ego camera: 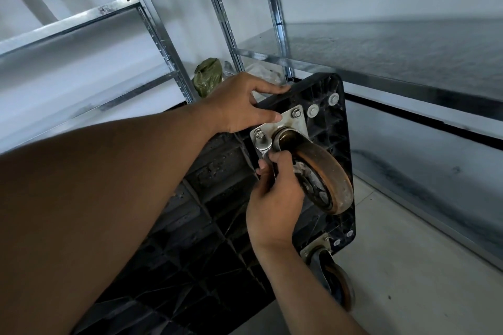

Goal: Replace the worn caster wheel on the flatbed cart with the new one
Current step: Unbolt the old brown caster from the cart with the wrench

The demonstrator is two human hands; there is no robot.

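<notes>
Caster wheel [324,179]: worn, rust-brown tread; bolted through mounting plate [283,124] to underside of flatbed cart [217,198], tipped on edge beside metal shelving [277,8].
Handling: probably heavy, rigid, grimy; likely to swivel, so tread a poor hold; fork or plate safer once nuts are off.
Left hand [239,106]: fingers spread, bracing cart's upper edge, thumb on plate.
Right hand [275,198]: curled round wrench [264,148], head at lower-left nut [260,134].
Risk: dropping free with last nut.

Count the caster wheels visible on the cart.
2. One wheel is at the cart's upper corner, by the right hand holding the wrench; the other wheel is below it near the floor. More may be hidden.
</notes>
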